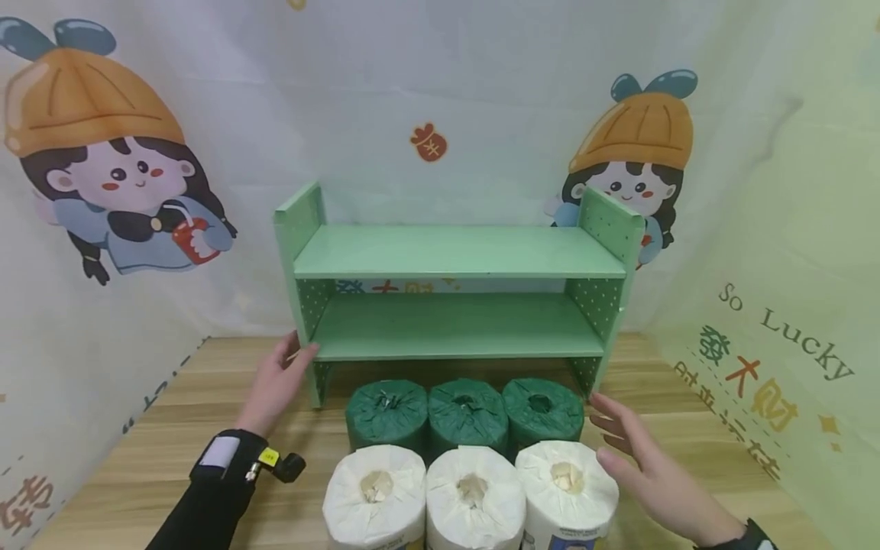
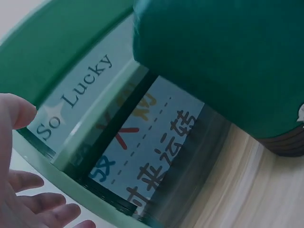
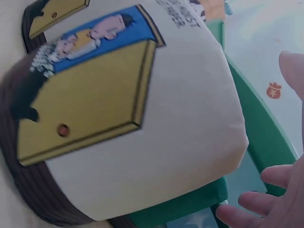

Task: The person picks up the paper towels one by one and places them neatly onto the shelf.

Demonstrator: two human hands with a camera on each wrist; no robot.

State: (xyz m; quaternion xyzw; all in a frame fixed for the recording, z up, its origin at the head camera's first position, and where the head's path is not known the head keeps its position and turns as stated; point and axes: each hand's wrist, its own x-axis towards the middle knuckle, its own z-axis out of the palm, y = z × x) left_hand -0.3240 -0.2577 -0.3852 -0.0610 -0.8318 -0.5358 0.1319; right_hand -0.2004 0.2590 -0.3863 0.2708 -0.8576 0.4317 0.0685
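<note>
Left hand (image 1: 278, 382) and right hand (image 1: 646, 466), relaxed and gripping nothing, flank the shelf (image 1: 457, 327), probably best steadied evenly, clear of the rolls (image 1: 469, 428) between.

The desk (image 1: 199, 389) has a pale, streaked wood-grain top and bears a light green shelf (image 1: 454, 325) and two rows of wrapped rolls. The shelf stands upright toward the back on two dotted side panels (image 1: 622, 229), its two boards (image 1: 454, 252) set one above the other. Just before it, three dark green rolls (image 1: 469, 428) stand upright side by side, each top hollowed at the centre; the left wrist view shows the dark-lined foot of one. Nearer the viewer, three white rolls (image 1: 474, 527) form a parallel row, upright, with yellow and blue printing on their sides; the head view crops their lower parts.
</note>
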